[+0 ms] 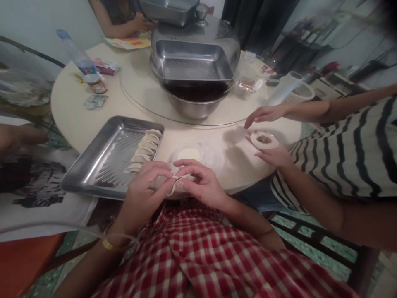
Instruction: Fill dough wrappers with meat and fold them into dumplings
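Note:
Between my two hands, just over the table's front edge, is a partly folded dumpling (175, 188). My left hand (150, 182) pinches its left end between thumb and fingertips. On the other side, my right hand (200, 182) grips the edge of the same dumpling, thumb toward me. Left of my hands lies a shallow metal tray (102, 155) with a row of several folded dumplings (145, 150) along its right side. Just beyond my fingers, a round dough wrapper (190, 154) rests on the floured tabletop.
To the right, a co-worker's hand (269, 151) holds a wrapper with filling (264, 140). A metal bowl of dark filling (195, 105) stands on the glass turntable (139, 99), a metal pan (194, 62) above it. At left are a jar (95, 84) and a plastic bottle (77, 54).

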### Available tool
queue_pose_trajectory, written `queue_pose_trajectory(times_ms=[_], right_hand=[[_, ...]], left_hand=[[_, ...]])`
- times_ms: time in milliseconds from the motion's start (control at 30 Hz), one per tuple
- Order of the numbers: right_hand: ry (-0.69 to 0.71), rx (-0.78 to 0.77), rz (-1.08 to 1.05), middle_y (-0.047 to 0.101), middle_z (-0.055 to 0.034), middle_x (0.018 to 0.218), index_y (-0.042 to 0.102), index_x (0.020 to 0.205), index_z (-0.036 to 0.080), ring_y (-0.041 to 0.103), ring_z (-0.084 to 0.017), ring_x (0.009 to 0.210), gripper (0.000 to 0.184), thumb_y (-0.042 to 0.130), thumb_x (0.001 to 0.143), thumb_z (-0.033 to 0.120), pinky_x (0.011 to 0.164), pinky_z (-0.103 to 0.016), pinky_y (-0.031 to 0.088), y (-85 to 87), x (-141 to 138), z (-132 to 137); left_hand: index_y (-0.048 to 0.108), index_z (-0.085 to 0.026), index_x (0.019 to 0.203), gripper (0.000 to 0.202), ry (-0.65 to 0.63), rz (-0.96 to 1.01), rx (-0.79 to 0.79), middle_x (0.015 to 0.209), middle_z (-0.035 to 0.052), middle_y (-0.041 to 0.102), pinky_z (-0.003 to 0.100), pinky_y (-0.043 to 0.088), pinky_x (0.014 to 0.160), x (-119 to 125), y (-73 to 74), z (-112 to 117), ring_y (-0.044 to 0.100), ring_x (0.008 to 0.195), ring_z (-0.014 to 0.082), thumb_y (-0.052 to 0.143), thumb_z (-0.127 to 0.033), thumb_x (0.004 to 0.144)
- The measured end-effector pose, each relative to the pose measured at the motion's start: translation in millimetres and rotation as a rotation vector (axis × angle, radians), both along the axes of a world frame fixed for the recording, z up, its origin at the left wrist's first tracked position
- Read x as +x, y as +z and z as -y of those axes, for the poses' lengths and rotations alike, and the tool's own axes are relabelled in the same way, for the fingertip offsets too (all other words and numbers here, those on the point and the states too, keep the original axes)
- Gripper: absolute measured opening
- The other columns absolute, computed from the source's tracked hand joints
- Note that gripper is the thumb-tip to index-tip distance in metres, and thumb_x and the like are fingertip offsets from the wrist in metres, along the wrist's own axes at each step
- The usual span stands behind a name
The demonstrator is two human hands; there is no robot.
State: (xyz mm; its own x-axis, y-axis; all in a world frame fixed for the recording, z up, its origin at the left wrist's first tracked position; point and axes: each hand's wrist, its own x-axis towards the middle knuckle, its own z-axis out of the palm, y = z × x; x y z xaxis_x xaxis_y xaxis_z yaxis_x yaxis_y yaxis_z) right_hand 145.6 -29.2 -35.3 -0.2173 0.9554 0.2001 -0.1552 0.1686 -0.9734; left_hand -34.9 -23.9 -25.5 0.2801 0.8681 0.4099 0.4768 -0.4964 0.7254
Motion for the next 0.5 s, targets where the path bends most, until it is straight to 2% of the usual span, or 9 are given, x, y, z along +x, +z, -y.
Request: queue_pose_trajectory(times_ms=[133, 267, 367, 500], right_hand=[[-0.043, 0.008, 0.048, 0.066, -0.0046, 0.113, 0.07, 0.081, 0.024, 0.062, -0.019, 0.111, 0.01, 0.072, 0.079, 0.033, 0.1, -0.039, 0.048, 1.3, -2.1, -0.9], [-0.094, 0.025, 0.066, 0.066, -0.0057, 0.116, 0.069, 0.084, 0.024, 0.06, -0.019, 0.113, 0.009, 0.068, 0.082, 0.033, 0.09, -0.034, 0.053, 0.8, -4.1, -1.8], [-0.086, 0.066, 0.096, 0.064, -0.0065, 0.122, 0.07, 0.096, 0.025, 0.06, -0.018, 0.116, 0.013, 0.065, 0.085, 0.032, 0.085, -0.03, 0.055, -0.5, -5.1, -2.5], [-0.089, 0.159, 0.175, 0.063, -0.0073, 0.127, 0.072, 0.097, 0.023, 0.064, -0.016, 0.109, 0.016, 0.061, 0.089, 0.031, 0.076, -0.026, 0.058, -0.9, -5.5, -3.0]], left_hand=[[0.064, -0.022, 0.084, 0.006, -0.027, 0.047, -0.039, 0.095, 0.002, 0.063, 0.031, 0.049, 0.087, -2.6, -0.2, 0.2, 0.061, 0.096, 0.0165, 0.06, -0.02, 0.087], [0.068, -0.025, 0.091, 0.012, -0.048, 0.065, -0.079, 0.1, 0.0021, 0.064, 0.032, 0.05, 0.088, -4.5, 1.3, 1.1, 0.062, 0.097, 0.017, 0.058, -0.02, 0.089], [0.069, -0.025, 0.094, 0.013, -0.037, 0.063, -0.068, 0.101, 0.0019, 0.064, 0.032, 0.05, 0.09, -4.8, 2.0, 2.7, 0.062, 0.099, 0.0171, 0.058, -0.02, 0.088], [0.068, -0.026, 0.096, 0.014, -0.025, 0.056, -0.062, 0.102, 0.0005, 0.063, 0.029, 0.047, 0.091, -6.5, 2.4, 6.0, 0.061, 0.1, 0.0151, 0.06, -0.019, 0.088]])
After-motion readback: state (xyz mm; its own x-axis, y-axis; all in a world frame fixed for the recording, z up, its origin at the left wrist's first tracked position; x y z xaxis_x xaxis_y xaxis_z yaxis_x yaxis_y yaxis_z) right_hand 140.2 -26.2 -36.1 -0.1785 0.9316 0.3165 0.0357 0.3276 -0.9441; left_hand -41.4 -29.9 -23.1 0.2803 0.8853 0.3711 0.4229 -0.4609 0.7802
